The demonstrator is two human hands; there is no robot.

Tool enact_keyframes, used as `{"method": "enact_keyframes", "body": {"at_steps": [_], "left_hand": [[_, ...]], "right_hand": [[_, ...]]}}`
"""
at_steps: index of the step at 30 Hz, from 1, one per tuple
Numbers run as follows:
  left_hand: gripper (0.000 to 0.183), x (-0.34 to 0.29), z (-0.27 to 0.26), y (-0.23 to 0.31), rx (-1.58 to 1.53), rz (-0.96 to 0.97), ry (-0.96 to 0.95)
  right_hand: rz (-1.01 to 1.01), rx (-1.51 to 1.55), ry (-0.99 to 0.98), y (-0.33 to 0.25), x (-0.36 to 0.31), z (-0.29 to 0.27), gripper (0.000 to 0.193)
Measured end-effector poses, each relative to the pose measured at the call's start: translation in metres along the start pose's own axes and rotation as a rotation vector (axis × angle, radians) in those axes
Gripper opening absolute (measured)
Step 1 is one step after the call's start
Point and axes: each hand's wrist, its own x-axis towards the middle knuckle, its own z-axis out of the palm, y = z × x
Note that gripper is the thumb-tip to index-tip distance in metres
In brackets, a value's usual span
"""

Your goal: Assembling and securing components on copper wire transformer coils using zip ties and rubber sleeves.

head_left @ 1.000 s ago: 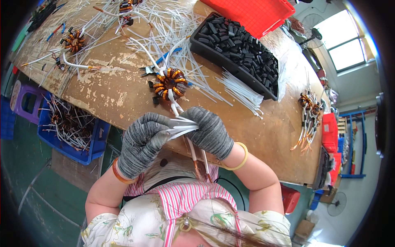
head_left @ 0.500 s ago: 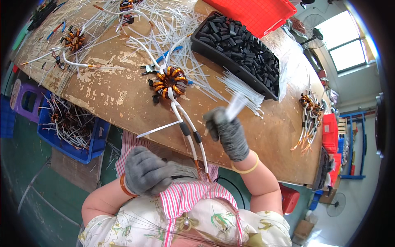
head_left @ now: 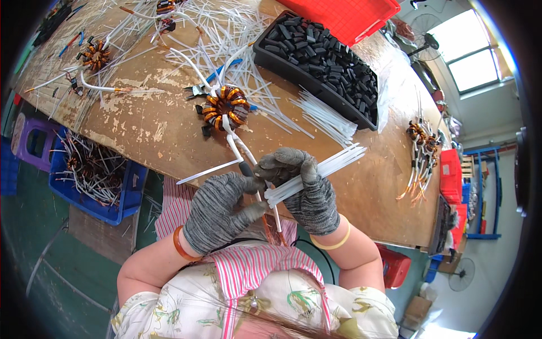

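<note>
A bundle of white cable ties [head_left: 333,166] lies in my right hand [head_left: 310,195], gripped between its gloved fingers and thumb. My left hand [head_left: 223,209], in a grey glove too, is at the bundle's lower end with thumb and fingers apart. Behind the hands, a ring-shaped coil [head_left: 226,107] with copper-coloured windings rests on the table. Its two white leads [head_left: 232,144] run toward me and pass behind my hands, with bare copper ends near my lap. One cable tie [head_left: 206,172] sticks out to the left from the leads.
A black bin [head_left: 316,79] of small black pieces stands beyond my right hand, near more cable ties [head_left: 327,118]. A red crate [head_left: 350,17] is behind it. Finished-looking coils [head_left: 423,135] lie at the right. A blue crate [head_left: 121,206] of coils stands below the table at left.
My right hand has drawn the cable tie bundle nearer and turned it. My left hand has risen to the right, its fingers spreading at the bundle's end.
</note>
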Motion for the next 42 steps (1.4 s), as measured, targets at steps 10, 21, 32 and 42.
{"method": "enact_keyframes", "body": {"at_steps": [10,21,32,42], "left_hand": [[0.020,-0.007,-0.003,-0.008,0.177,0.163,0.104],[0.024,-0.015,-0.001,-0.030,0.269,0.029,0.162],[0.015,-0.010,0.002,-0.037,0.290,0.071,0.212],[0.021,-0.017,-0.002,-0.035,0.266,0.135,0.189]], "right_hand": [[-0.050,-0.527,-0.091,-0.011,-0.004,-0.002,0.057],[0.183,-0.643,0.223,-0.003,-0.002,-0.034,0.021],[0.202,-0.543,0.042,0.006,0.002,-0.031,0.029],[0.087,-0.555,0.102,-0.007,0.016,-0.012,0.024]]}}
